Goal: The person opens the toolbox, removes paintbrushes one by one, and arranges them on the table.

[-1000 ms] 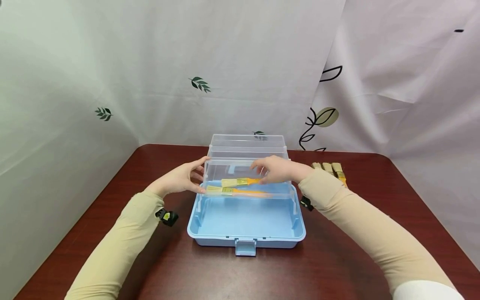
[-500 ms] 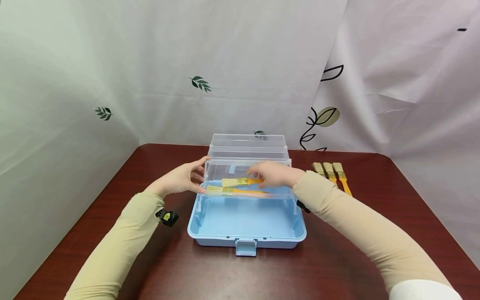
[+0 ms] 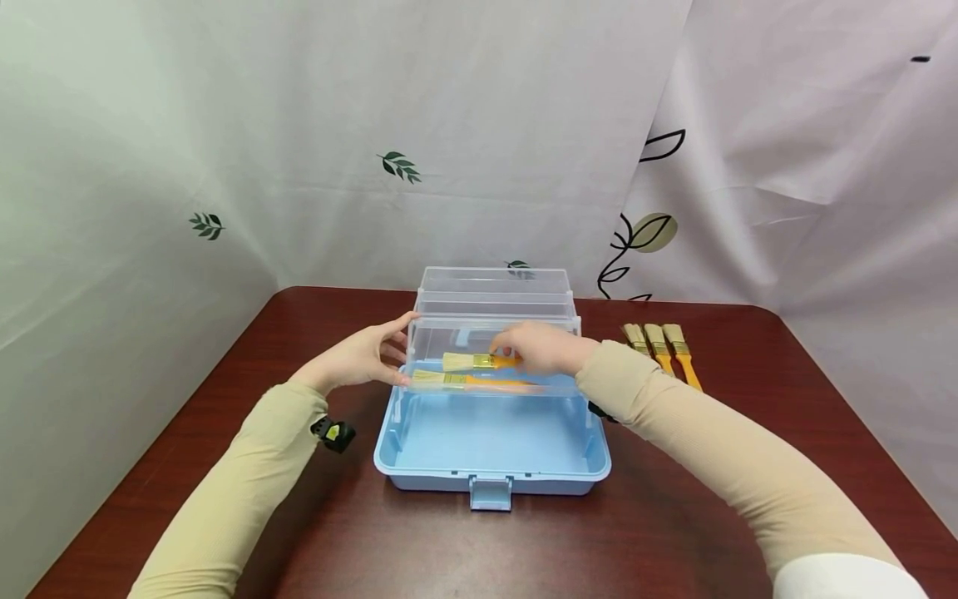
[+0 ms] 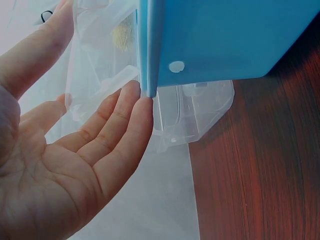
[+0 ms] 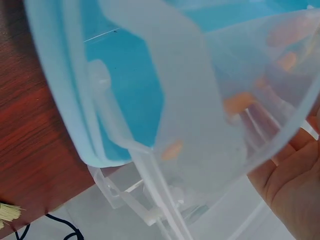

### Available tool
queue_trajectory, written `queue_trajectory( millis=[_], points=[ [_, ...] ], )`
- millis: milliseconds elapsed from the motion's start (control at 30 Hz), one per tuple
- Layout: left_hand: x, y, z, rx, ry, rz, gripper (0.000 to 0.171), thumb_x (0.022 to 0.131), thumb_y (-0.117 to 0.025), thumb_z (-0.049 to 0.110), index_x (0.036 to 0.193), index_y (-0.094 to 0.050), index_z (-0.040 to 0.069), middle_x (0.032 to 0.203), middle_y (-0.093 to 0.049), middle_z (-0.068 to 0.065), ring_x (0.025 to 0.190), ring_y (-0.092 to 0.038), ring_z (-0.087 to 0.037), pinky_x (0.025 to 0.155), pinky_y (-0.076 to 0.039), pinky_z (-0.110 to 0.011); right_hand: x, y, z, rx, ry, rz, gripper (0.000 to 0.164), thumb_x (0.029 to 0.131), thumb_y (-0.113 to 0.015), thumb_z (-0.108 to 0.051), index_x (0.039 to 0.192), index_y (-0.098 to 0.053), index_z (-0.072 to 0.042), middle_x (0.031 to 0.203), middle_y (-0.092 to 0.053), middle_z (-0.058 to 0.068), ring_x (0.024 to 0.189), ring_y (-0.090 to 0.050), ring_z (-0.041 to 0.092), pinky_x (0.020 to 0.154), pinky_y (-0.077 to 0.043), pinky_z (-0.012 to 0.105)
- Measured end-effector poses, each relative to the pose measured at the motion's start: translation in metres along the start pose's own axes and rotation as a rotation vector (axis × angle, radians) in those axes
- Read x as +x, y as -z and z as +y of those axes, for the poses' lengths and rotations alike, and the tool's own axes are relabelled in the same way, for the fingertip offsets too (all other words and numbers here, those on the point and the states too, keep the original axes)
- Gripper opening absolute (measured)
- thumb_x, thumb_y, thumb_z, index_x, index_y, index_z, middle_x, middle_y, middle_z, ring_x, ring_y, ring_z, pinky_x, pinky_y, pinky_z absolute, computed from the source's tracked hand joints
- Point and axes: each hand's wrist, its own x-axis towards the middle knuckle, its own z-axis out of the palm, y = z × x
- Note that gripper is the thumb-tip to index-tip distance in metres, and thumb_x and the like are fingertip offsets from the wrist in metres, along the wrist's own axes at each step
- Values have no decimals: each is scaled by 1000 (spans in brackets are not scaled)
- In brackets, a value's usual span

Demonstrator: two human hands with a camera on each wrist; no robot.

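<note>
A light-blue toolbox (image 3: 490, 445) stands open, with clear plastic trays (image 3: 434, 337) tiered at its back. My left hand (image 3: 359, 356) holds the left end of the front clear tray, thumb low at the front corner and index finger at the top. In the left wrist view its other fingertips (image 4: 132, 92) meet the blue box edge. My right hand (image 3: 548, 345) reaches into that tray and pinches the orange handle of a paintbrush (image 3: 459, 362), its bristles pointing left. A second paintbrush (image 3: 441, 379) lies in front of it in the tray. The palm hides the handle's end.
Several paintbrushes (image 3: 677, 345) with orange handles lie side by side on the dark red table (image 3: 479, 549), right of the box. The box's latch (image 3: 490, 495) hangs down at the front. A white cloth (image 3: 314, 125) with leaf prints rises behind the table.
My right hand has shifted slightly left and down along the brush, and its fingers have closed on the handle. The brush has barely moved. My left hand stays still.
</note>
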Motion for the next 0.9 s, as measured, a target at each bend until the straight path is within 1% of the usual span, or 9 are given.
queue_trajectory(
  millis=[133,433,667,900],
  points=[
    [0,0,0,4,-2,1,105,72,-83,20,153,-16,18,126,-48,-20,111,-57,-32,88,-52,-41,-1,1,-1,3,-11,3,41,84,-64,5,121,-64,-11,109,-66,7,97,-60,21,91,-50,35],
    [0,0,-1,13,14,10,104,73,-82,20,153,-16,19,126,-48,-20,111,-56,-32,87,-53,-40,1,-1,1,16,8,6,41,83,-63,8,120,-64,-10,103,-65,7,92,-57,20,88,-50,34],
    [0,0,1,13,11,8,104,73,-82,19,153,-16,18,126,-48,-21,110,-57,-33,87,-53,-40,2,-2,1,5,7,8,41,84,-63,6,121,-63,-11,103,-64,6,90,-56,19,88,-50,34],
    [0,0,1,13,12,5,104,73,-82,20,153,-15,19,125,-48,-20,110,-57,-32,88,-53,-40,1,-2,0,12,12,14,41,84,-64,7,120,-63,-11,102,-64,5,90,-55,20,88,-50,34]
  ],
)
